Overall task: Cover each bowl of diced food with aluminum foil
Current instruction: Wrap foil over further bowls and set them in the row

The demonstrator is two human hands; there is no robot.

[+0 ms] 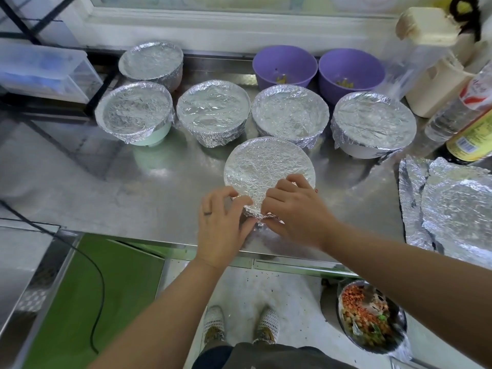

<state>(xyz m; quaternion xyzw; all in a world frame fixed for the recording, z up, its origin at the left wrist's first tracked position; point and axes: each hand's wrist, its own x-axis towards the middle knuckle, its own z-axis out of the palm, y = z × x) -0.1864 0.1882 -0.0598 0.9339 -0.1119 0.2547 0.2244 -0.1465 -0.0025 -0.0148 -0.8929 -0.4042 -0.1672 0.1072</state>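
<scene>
— How much has been covered?

— Five wrapped bowls (213, 110) are seen behind the front bowl (269, 166), four in a row and one further back to its left. The front bowl, near the worktop (159, 187) edge, is being finished: its foil (258, 207) is pinched at the near rim by the left grip (226, 222) and the right grip (292, 211) alike.

— And what is left?

— Two purple bowls (285, 66) behind it, to the right, are uncovered (yellow bits are seen inside). A foil sheet (452, 206) is laid to its right. Below and right of it, a metal bowl (370, 323) of diced food is seen without foil.
</scene>
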